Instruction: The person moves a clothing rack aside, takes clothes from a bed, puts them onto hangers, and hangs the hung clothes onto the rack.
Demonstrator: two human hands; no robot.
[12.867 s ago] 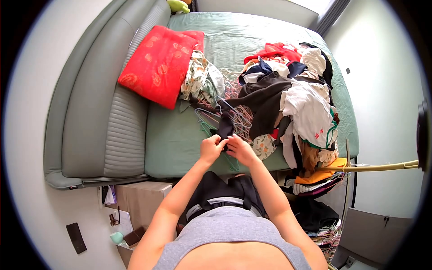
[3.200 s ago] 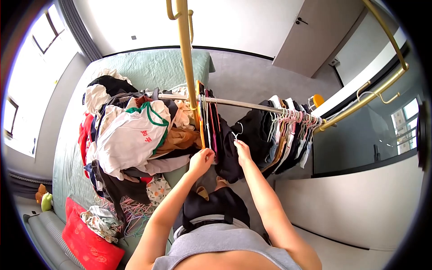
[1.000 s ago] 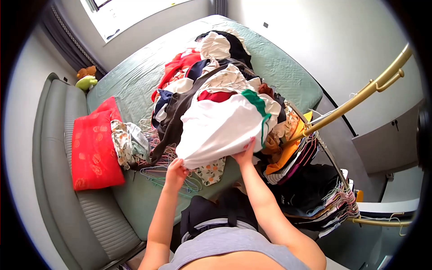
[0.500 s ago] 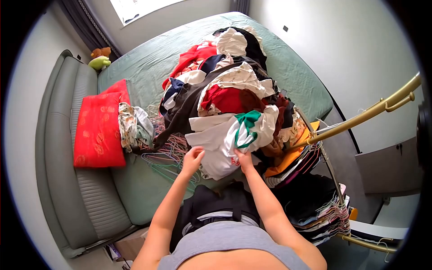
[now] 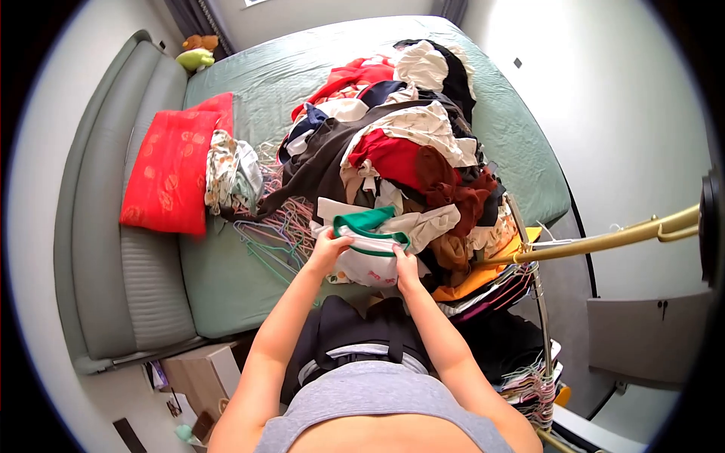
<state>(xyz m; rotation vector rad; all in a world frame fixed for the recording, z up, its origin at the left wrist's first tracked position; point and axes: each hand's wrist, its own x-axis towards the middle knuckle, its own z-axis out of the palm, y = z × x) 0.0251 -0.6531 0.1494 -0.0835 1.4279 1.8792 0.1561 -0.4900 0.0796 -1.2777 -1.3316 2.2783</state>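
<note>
A white shirt (image 5: 366,269) with a green collar and small red lettering hangs between my two hands, its neck opening stretched toward me. My left hand (image 5: 328,251) pinches the left side of the green neckband. On the other side, my right hand (image 5: 406,268) grips the neckband's right edge. Just beyond the shirt rises a big heap of clothes (image 5: 393,155), with red, brown, white and dark pieces. Left of my left hand lies a tangle of thin plastic hangers (image 5: 279,226).
The heap lies on a bed with a green sheet (image 5: 521,143). A red pillow (image 5: 170,174) leans near the grey headboard (image 5: 113,226). To the right, a gold clothes rack (image 5: 596,245) carries several garments on hangers (image 5: 491,291). A green plush toy (image 5: 195,60) sits at the far corner.
My left hand has moved onto the shirt's neckband. The bunched green collar is now spread open between both hands. The view has shifted.
</note>
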